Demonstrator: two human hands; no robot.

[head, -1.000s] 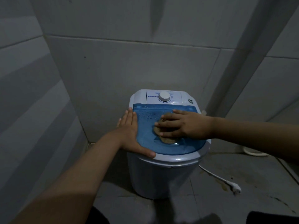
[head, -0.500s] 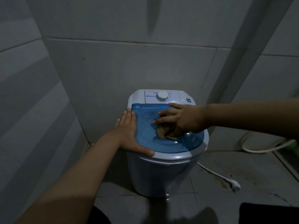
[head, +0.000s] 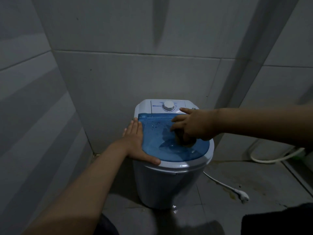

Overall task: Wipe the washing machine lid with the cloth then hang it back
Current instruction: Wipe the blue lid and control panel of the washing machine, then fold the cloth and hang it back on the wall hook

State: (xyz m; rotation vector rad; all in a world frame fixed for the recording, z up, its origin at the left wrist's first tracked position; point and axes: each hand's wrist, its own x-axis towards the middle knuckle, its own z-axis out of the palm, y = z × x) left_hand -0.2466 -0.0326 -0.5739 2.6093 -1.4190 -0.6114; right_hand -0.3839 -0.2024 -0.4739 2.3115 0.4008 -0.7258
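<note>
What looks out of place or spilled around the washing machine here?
The power plug lies loose on the floor tiles, beside brownish stains. A small puddle sits at the washing machine base. Droplets remain on the blue lid.

Both forearms bare — no sleeves, rings or watch showing.

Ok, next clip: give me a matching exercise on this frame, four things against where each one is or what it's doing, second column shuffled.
Things:
1. left hand
2. right hand
3. dial
4. plug

Places or states:
A. lying on the floor tiles, right of the machine
B. pressing the cloth onto the blue lid
C. flat on the lid's left edge, thumb along the white rim
D. on the white panel behind the lid

Pairs: 1-C, 2-B, 3-D, 4-A
</note>
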